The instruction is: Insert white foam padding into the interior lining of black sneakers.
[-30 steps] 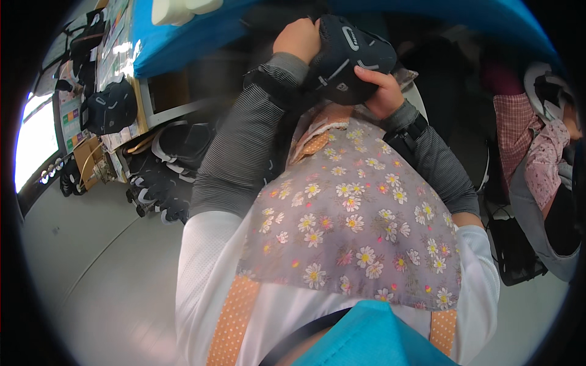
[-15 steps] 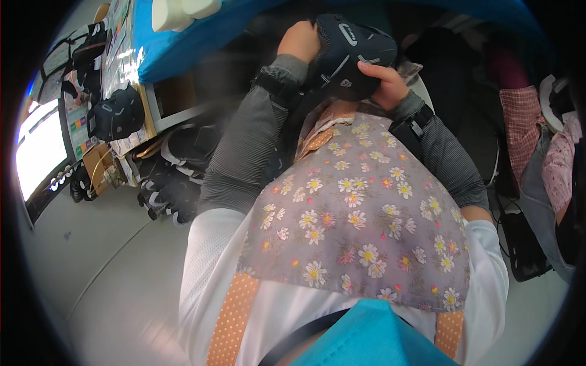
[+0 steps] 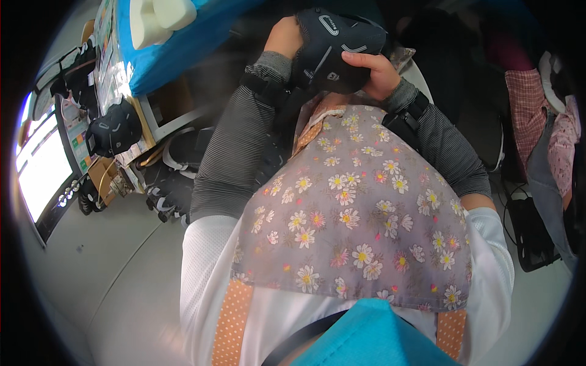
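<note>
A dark navy, cupped fabric piece (image 3: 332, 58) with light grey curved markings is held up in front of my chest; its exact kind I cannot make out. My left hand (image 3: 284, 39) grips its left edge, the fingers hidden behind or inside it. At its lower right, my right hand (image 3: 381, 76) pinches it, thumb laid along the front face and the other fingers mostly out of sight. Below it spreads my flowered grey apron (image 3: 357, 201).
A similar dark piece (image 3: 114, 128) sits at the left by a cluttered table. White rounded blocks (image 3: 160, 21) lie on a blue-covered surface (image 3: 201, 46). Black items with grey edges (image 3: 174, 189) are heaped lower left. Another person's checked sleeve (image 3: 525, 110) shows at right.
The fabric piece and both hands have shifted slightly left and up in the picture. The grip looks the same. The whole view has turned a little.
</note>
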Tool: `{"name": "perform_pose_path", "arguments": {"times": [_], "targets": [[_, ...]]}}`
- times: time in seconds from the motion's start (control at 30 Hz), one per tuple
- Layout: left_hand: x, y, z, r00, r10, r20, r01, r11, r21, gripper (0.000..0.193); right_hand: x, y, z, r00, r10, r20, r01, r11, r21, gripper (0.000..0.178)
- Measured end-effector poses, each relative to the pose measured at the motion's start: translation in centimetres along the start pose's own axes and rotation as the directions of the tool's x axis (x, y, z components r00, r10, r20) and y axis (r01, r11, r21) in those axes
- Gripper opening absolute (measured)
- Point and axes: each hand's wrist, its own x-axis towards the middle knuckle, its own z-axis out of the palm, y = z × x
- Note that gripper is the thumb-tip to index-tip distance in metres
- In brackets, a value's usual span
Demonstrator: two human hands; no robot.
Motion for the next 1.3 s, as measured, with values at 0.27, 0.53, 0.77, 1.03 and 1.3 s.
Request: {"name": "perform_pose_path", "arguments": {"times": [0.27,0.53,0.77,1.03,1.3], "targets": [[-0.5,-0.8,0.4,0.999,0.009,-0.045,-0.007,0.999,0.045,0.024,-0.3,0.3,0.1,1.000,0.011,-0.002,-0.010,0.999,0.041,0.033],[-0.8,-0.4,-0.5,0.979,-0.060,-0.192,0.083,0.991,0.109,0.029,-0.8,0.3,1.6,0.998,-0.026,-0.061,0.028,0.999,0.033,0.029],[-0.3,-0.2,0.6,0.999,-0.029,-0.046,0.015,0.964,-0.265,0.021,-0.8,-0.1,0.8,0.997,-0.006,-0.077,0.008,1.000,0.021,0.030],[-0.3,-1.9,1.8,0.987,-0.038,-0.156,0.016,0.990,-0.137,0.022,-1.0,0.2,1.4,0.994,-0.033,-0.100,0.036,0.999,0.024,0.033],[-1.5,2.9,-1.2,0.964,-0.111,-0.241,0.157,0.971,0.180,0.042,-1.1,-0.3,2.7,0.991,0.006,-0.133,0.019,0.982,0.189,0.025]]}}
